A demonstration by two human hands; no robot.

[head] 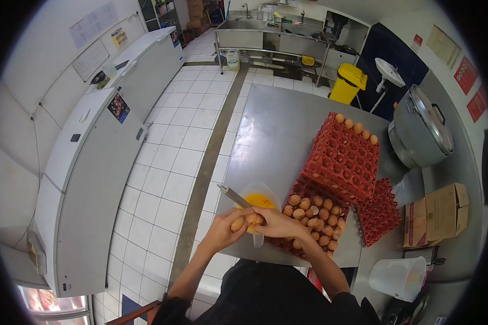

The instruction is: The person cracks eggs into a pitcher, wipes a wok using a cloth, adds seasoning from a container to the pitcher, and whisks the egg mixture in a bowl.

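Over a clear plastic jug (277,194) holding yellow egg liquid (260,200), both hands meet. My left hand (221,228) grips a whole-looking brown egg (237,224). My right hand (277,222) has its fingers on a brown egg (253,218) that looks cracked, and the left fingertips touch it too. A metal utensil handle (234,196) leans out of the jug; its lower end is hidden. Just right of the jug, a red egg tray (297,189) carries a heap of brown eggshells (318,220), several visibly broken.
Behind the shells rises a stack of red egg trays (341,156), with a row of eggs (358,128) along its far edge. More red trays (378,213), a cardboard box (437,215), a white bucket (398,278) and a large grey cooker (421,126) stand right. The steel table (268,134) extends ahead.
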